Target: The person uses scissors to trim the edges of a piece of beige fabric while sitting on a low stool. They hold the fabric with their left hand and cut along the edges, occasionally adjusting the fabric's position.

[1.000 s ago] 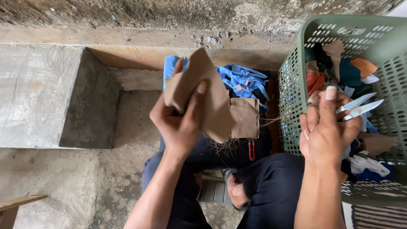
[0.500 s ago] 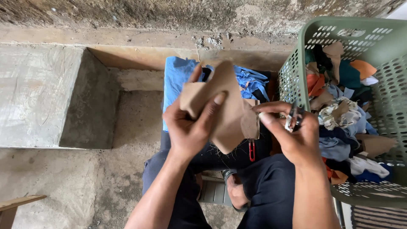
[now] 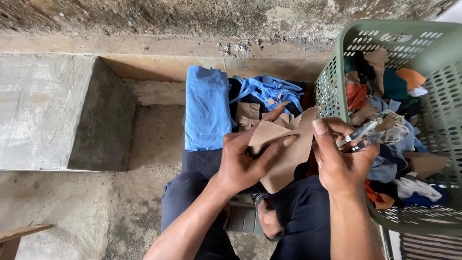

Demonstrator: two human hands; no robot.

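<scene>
In my left grip [image 3: 248,161] the tan scrap [image 3: 284,149] looks like matt, soft cloth, my right grip [image 3: 341,159] holds shiny metal scissors [image 3: 360,135], the green basket [image 3: 435,82] at upper right is smooth perforated plastic, and the floor [image 3: 96,212] at lower left is rough, gritty concrete.

Rough concrete floor [image 3: 110,212] under a green plastic basket [image 3: 433,86] and a stack of folded blue cloth [image 3: 207,108].
</scene>
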